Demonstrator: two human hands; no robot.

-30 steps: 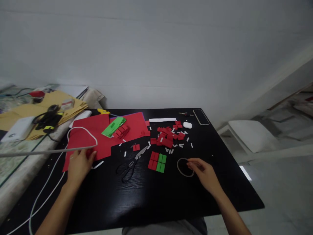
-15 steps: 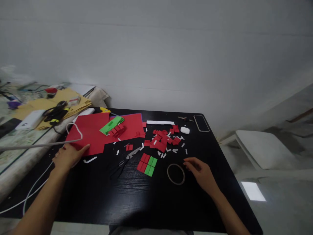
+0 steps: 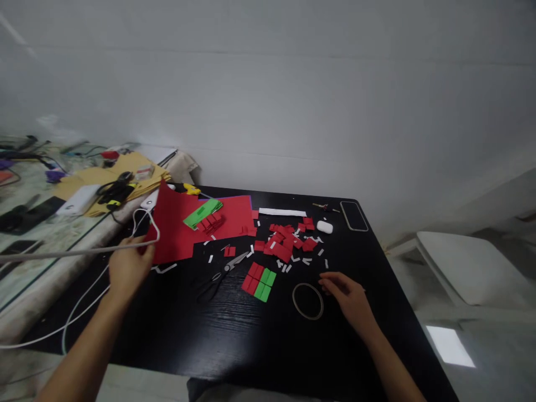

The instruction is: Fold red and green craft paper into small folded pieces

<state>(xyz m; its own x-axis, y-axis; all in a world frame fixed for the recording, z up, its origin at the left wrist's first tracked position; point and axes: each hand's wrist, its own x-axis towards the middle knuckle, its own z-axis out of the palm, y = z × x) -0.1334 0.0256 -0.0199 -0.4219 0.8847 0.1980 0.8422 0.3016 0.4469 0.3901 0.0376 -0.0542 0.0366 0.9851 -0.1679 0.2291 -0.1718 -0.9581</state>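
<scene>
Red paper sheet (image 3: 173, 226) is held at the far left of the dark counter (image 3: 251, 340), with its left edge curled up. Half a second ago it was laid flat; now that edge has been raised, so the sheet can be judged to be coming off the surface rather than merely being touched. Its right part is overlapped with a second red sheet (image 3: 237, 209), on which green strips (image 3: 203, 213) are laid.

By the left hand (image 3: 129, 265) the near left edge is pinched between the fingers, though the tips are partly hidden by the paper and by the white cable (image 3: 84, 252) passed in front. The right hand (image 3: 345, 296) is held over the counter with thumb and forefinger brought close; whether they are pressed together cannot be told.

Scissors (image 3: 228, 266) are left between the hands, with red and green folded pieces (image 3: 258, 282) set in a block beside them. The ring (image 3: 293, 298), at whose rim the right fingers were placed a second ago, is now left just beside them, so that hand is judged free. Smallest of all, white scraps (image 3: 307, 261) are strewn beyond.
</scene>
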